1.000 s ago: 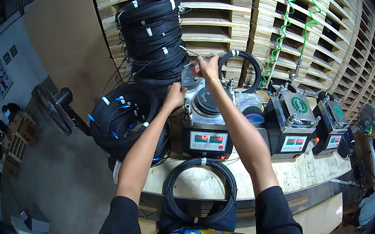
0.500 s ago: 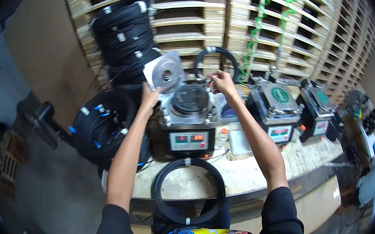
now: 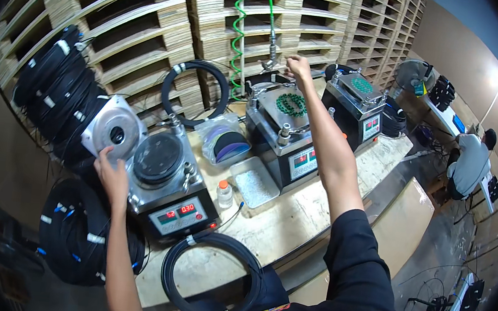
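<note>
Wooden pallets (image 3: 154,18) stand stacked behind a long workbench (image 3: 310,204), and we see three metal machines in a row on it. Far right, another person (image 3: 469,163) sits at a table. Our left hand (image 3: 112,174) is loosely spread and touches the lower edge of the round lid (image 3: 114,134), which is tilted up at the left of the near machine (image 3: 167,183). Our right hand (image 3: 298,66) reaches far, fingers curled near the green coiled hose (image 3: 238,27), above the middle machine (image 3: 291,129); we cannot tell what it grips.

Black short-sleeved T-shirt (image 3: 363,283) with a bright multicoloured print on the front, bare forearms and hands.
</note>
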Tool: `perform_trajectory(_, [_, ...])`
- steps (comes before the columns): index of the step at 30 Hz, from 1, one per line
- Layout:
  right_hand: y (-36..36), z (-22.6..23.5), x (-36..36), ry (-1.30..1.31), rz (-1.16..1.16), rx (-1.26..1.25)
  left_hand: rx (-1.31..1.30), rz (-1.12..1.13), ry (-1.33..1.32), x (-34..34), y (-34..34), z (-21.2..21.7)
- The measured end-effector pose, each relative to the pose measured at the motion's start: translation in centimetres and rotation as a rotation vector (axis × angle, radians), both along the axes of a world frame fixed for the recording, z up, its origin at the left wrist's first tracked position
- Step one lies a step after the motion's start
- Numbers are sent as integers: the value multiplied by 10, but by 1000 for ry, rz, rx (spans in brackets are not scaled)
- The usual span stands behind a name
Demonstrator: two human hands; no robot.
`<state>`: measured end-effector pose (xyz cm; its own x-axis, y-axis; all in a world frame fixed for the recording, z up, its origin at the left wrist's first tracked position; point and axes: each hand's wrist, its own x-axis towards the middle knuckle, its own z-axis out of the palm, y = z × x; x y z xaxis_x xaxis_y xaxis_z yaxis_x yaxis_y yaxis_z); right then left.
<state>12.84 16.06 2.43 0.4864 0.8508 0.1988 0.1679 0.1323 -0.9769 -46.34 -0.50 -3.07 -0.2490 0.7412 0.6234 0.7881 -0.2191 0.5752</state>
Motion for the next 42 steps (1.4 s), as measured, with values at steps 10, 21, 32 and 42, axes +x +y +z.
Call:
perform_trajectory(10, [148,-35,18,-274,-83,-71,-43,63,33,2,-17,14])
perform_trajectory(21, [147,-25,-10,-710,26,-47,-49,47,-17,0,-13,11])
perform_trajectory(32, [-16,45,-185,-598,261,402,77,72,-88,-3,-10,2])
perform_trajectory(42, [-157,39,-321,45,374,513,20,142,-212,16,-15,6])
